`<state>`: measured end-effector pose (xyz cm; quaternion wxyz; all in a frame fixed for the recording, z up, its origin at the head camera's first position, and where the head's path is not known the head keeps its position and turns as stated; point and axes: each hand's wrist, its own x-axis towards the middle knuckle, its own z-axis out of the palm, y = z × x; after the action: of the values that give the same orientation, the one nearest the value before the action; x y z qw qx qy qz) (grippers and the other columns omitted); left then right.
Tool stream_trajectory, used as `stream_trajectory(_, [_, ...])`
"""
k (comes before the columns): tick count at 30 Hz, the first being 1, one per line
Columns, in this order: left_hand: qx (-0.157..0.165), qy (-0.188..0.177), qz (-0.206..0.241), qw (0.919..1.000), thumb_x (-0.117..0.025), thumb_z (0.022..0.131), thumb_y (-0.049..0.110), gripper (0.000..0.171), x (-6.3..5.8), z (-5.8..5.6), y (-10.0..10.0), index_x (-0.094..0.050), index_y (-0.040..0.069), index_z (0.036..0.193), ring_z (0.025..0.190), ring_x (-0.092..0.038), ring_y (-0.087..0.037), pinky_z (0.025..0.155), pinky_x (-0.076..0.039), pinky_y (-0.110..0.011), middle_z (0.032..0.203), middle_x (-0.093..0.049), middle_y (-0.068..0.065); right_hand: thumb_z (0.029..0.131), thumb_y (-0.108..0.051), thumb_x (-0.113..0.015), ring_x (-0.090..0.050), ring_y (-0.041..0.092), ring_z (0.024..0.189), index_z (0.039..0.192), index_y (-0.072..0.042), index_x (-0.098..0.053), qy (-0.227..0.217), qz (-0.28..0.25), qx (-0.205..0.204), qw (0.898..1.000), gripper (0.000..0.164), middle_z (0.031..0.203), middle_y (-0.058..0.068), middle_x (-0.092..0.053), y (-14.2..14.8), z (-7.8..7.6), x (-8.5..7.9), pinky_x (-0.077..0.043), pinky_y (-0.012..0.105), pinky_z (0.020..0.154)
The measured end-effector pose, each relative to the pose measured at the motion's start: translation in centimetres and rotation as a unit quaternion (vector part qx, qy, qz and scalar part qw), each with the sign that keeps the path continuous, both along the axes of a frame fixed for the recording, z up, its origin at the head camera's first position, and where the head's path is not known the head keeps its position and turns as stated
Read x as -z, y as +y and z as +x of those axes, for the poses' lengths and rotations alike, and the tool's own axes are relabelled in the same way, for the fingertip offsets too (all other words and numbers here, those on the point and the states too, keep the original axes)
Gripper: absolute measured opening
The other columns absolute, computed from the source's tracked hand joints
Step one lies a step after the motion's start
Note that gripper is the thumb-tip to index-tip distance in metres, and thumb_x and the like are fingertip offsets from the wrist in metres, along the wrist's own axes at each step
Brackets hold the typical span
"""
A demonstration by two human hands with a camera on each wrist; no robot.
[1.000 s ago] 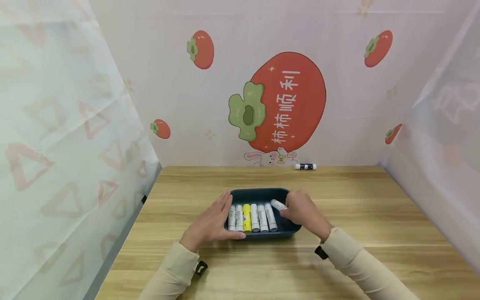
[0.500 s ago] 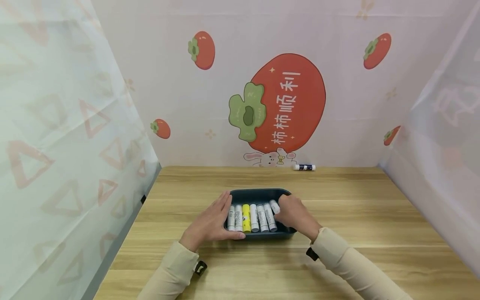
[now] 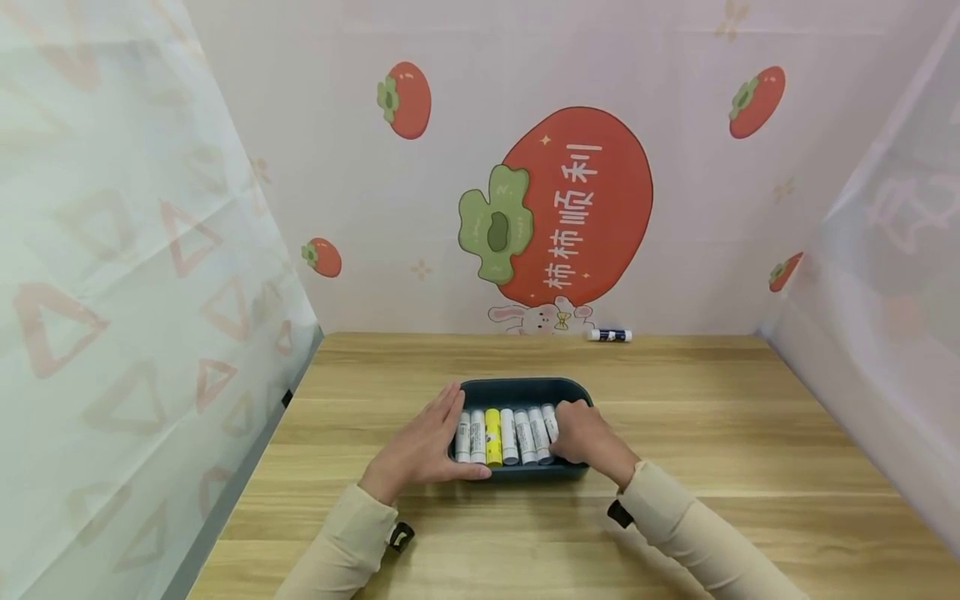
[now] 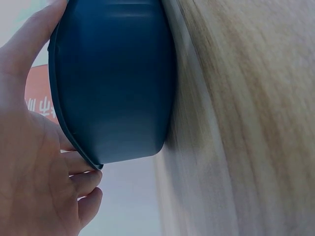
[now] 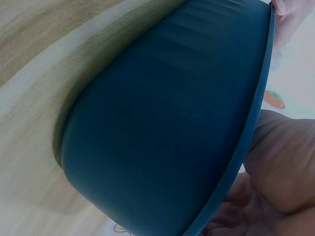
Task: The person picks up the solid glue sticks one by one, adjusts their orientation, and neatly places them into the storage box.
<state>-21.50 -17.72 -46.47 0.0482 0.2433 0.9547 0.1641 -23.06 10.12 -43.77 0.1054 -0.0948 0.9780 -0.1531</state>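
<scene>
A dark blue rectangular tray (image 3: pixel 525 392) stands on the wooden table, a row of glue sticks lying side by side in it. Most are white, and one is a yellow glue stick (image 3: pixel 492 437). My left hand (image 3: pixel 423 442) holds the tray's left end, thumb along the front rim and fingers at the far left corner. Inside the right end, my right hand (image 3: pixel 585 435) grips a white glue stick (image 3: pixel 551 421), whose lower part the fingers hide. The left wrist view shows fingers against the tray's rim; in the right wrist view the tray wall hides the fingertips.
A dark blue glue stick (image 3: pixel 611 335) with white ends lies at the table's back edge, by the printed backdrop. Fabric sheets hang on both sides of the wooden table (image 3: pixel 375 367).
My right hand has moved left inside the tray, bringing the white glue stick from a slant to nearly parallel beside the row. My left hand has stayed in place.
</scene>
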Motion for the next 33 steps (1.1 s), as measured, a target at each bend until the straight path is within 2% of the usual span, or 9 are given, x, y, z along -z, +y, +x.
stream_trajectory(8, [0.000, -0.002, -0.005, 1.0000, -0.062, 0.079, 0.090, 0.135, 0.2, 0.0, -0.2, -0.015, 0.001, 0.169, 0.167, -0.011, -0.030, 0.134, -0.024, -0.049, 0.179, -0.008, -0.016, 0.086, -0.011, -0.086, -0.052, 0.020, 0.063, 0.084, -0.003, -0.064, -0.044, 0.000, -0.010, 0.999, 0.024, 0.075, 0.007, -0.056, 0.0, -0.4, -0.1, -0.043, 0.029, 0.056])
stream_trajectory(11, [-0.001, -0.001, -0.005, 1.0000, -0.062, 0.079, 0.091, 0.135, 0.4, 0.0, -0.2, -0.015, 0.002, 0.169, 0.167, -0.012, -0.030, 0.133, -0.025, -0.049, 0.179, -0.008, -0.015, 0.085, -0.015, -0.088, -0.050, 0.018, 0.063, 0.080, -0.005, -0.061, -0.047, 0.009, -0.038, 0.998, 0.029, 0.073, 0.004, -0.054, 0.5, -0.5, -0.5, -0.042, 0.028, 0.057])
stream_trajectory(14, [0.000, -0.001, -0.001, 1.0000, -0.062, 0.079, 0.091, 0.136, 0.5, 0.0, -0.1, -0.015, 0.001, 0.169, 0.167, -0.012, -0.030, 0.133, -0.027, -0.049, 0.179, -0.009, -0.015, 0.085, -0.019, -0.089, -0.043, 0.014, 0.055, 0.067, -0.006, -0.060, -0.060, 0.008, -0.063, 0.996, 0.036, 0.061, -0.001, -0.046, 1.2, -0.9, -1.3, -0.036, 0.026, 0.052])
stream_trajectory(18, [0.000, -0.006, 0.003, 1.0000, -0.063, 0.079, 0.090, 0.135, 0.3, 0.1, 0.0, -0.016, 0.002, 0.169, 0.167, -0.013, -0.030, 0.133, -0.026, -0.049, 0.179, -0.009, -0.015, 0.087, -0.021, -0.087, -0.041, 0.011, 0.050, 0.064, -0.006, -0.069, -0.073, -0.021, -0.073, 0.994, 0.032, 0.055, -0.004, -0.045, 2.6, -1.8, -3.0, -0.035, 0.023, 0.050])
stream_trajectory(21, [-0.001, -0.007, 0.001, 1.0000, -0.063, 0.079, 0.090, 0.134, 0.2, 0.1, 0.0, -0.016, 0.002, 0.169, 0.167, -0.013, -0.030, 0.133, -0.026, -0.049, 0.179, -0.009, -0.015, 0.090, -0.020, -0.085, -0.056, 0.013, 0.063, 0.090, -0.001, -0.079, -0.055, -0.045, -0.089, 0.994, 0.020, 0.073, 0.000, -0.064, 4.0, -3.0, -4.3, -0.052, 0.027, 0.059])
stream_trajectory(23, [-0.001, -0.006, -0.002, 1.0000, -0.063, 0.079, 0.090, 0.134, 0.2, 0.0, 0.1, -0.015, 0.002, 0.169, 0.167, -0.013, -0.030, 0.133, -0.025, -0.049, 0.179, -0.009, -0.014, 0.091, -0.018, -0.083, -0.066, 0.017, 0.076, 0.107, 0.004, -0.077, -0.036, -0.062, -0.114, 0.991, 0.028, 0.091, 0.009, -0.074, 5.1, -4.2, -4.8, -0.061, 0.034, 0.072])
stream_trajectory(25, [-0.001, -0.002, -0.003, 1.0000, -0.063, 0.079, 0.090, 0.134, 0.2, 0.0, 0.1, -0.016, 0.002, 0.169, 0.167, -0.013, -0.030, 0.133, -0.026, -0.049, 0.179, -0.009, -0.014, 0.093, -0.018, -0.081, -0.072, 0.021, 0.091, 0.121, 0.007, -0.073, -0.020, -0.075, -0.136, 0.988, 0.038, 0.108, 0.017, -0.077, 6.2, -5.5, -5.1, -0.065, 0.041, 0.086])
stream_trajectory(29, [-0.001, 0.000, -0.009, 1.0000, -0.062, 0.079, 0.090, 0.134, 0.1, -0.1, 0.0, -0.016, 0.002, 0.169, 0.167, -0.013, -0.030, 0.133, -0.026, -0.049, 0.179, -0.009, -0.014, 0.094, -0.014, -0.080, -0.075, 0.030, 0.102, 0.124, 0.008, -0.071, 0.024, -0.087, -0.157, 0.983, 0.039, 0.117, 0.024, -0.076, 8.1, -8.1, -4.8, -0.064, 0.048, 0.093])
stream_trajectory(33, [0.002, -0.001, -0.010, 0.9999, -0.063, 0.079, 0.090, 0.134, 0.0, -0.2, -0.1, -0.015, 0.002, 0.169, 0.167, -0.012, -0.030, 0.133, -0.027, -0.049, 0.179, -0.008, -0.015, 0.091, -0.010, -0.081, -0.076, 0.037, 0.102, 0.119, 0.010, -0.073, 0.087, -0.075, -0.139, 0.984, 0.035, 0.113, 0.027, -0.076, 10.0, -10.6, -4.1, -0.064, 0.052, 0.093])
